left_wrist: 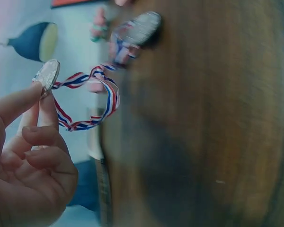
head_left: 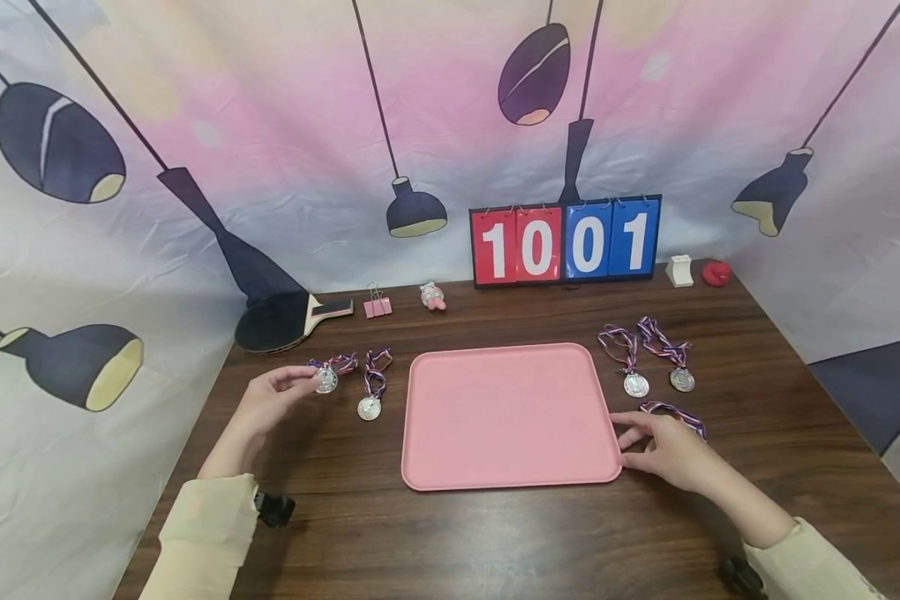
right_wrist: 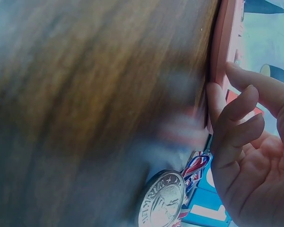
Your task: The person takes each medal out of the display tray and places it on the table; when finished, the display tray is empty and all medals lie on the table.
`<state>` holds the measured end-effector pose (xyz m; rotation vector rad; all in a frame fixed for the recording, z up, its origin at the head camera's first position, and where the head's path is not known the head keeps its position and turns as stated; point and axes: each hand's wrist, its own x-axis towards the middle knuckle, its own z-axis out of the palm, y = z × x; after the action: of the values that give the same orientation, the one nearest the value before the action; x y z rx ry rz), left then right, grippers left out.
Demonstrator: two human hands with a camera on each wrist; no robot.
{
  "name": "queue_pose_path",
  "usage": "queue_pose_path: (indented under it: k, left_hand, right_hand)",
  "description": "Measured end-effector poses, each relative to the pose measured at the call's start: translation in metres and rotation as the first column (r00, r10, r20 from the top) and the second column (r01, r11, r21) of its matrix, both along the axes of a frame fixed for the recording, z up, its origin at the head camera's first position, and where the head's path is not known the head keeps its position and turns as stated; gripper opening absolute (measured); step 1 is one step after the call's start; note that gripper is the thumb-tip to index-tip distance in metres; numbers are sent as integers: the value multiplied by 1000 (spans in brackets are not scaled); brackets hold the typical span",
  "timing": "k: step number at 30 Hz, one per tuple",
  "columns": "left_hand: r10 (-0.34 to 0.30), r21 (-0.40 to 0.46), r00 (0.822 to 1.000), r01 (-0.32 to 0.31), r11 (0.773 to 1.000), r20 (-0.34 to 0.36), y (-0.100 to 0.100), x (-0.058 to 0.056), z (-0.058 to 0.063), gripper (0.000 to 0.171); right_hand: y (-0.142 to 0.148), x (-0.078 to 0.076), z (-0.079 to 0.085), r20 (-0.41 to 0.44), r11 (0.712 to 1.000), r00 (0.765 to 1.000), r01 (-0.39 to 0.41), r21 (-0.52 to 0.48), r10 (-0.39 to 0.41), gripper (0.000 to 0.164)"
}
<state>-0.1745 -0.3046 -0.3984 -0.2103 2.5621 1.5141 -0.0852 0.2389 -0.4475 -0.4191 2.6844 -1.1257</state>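
Left of the pink tray (head_left: 506, 417), my left hand (head_left: 273, 396) pinches a silver medal (left_wrist: 48, 74) between thumb and fingers. Its red, white and blue ribbon (left_wrist: 111, 97) trails in loops toward the wall side. Another silver medal (head_left: 370, 407) with a ribbon lies just right of that hand. My right hand (head_left: 663, 446) holds the tray's right rim near the front corner, with thumb and a finger at the edge and the other fingers bent in. Beyond that hand lies a ribbon (head_left: 675, 410), partly hidden by it. Two silver medals (head_left: 636, 384) (head_left: 682, 379) lie farther back.
Along the back stand a flip scoreboard (head_left: 566, 242), a pink binder clip (head_left: 377, 305), a small figurine (head_left: 432, 296), a white block (head_left: 679, 271) and a red object (head_left: 716, 272). A table tennis bat (head_left: 281, 319) lies at the back left. A printed cloth (head_left: 292, 100) hangs behind.
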Motion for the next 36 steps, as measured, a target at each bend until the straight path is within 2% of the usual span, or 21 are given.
queue_pose_path:
  k: [3,5,10,13,19,29,36]
  left_hand:
    - [32,8,998,-32,999,61,-5,-1,-10,45]
    - [42,-33,996,-40,999,73,-7,0,-14,47]
    - [-4,-192,998,18,981,69,-12,5,-18,51]
    - [-21,-231,996,41,972,89,-14,8,-19,51]
    - [-13,-249,993,43,968,119,-15,13,-24,45]
    - [-35,-254,997,52,966,69,-15,17,-37,34]
    - [-36,-284,998,50,958,54,-13,20,-39,30]
  right_hand:
    - [0,0,1,-10,1000,1000,-2,1,2,53]
    - [0,0,1,-12,1000,1000,-1,4,1,53]
    - [0,0,-1,-18,1000,1000,-5,9,6,53]
    - [1,1,-2,-17,1000,1000,-5,4,5,53]
    - [3,2,0,1,1000,1000,-5,-1,5,54]
    - [5,1,-2,2,1000,1000,3,-14,-3,53]
    - [4,1,-4,-1,999,1000,29,-15,-29,50]
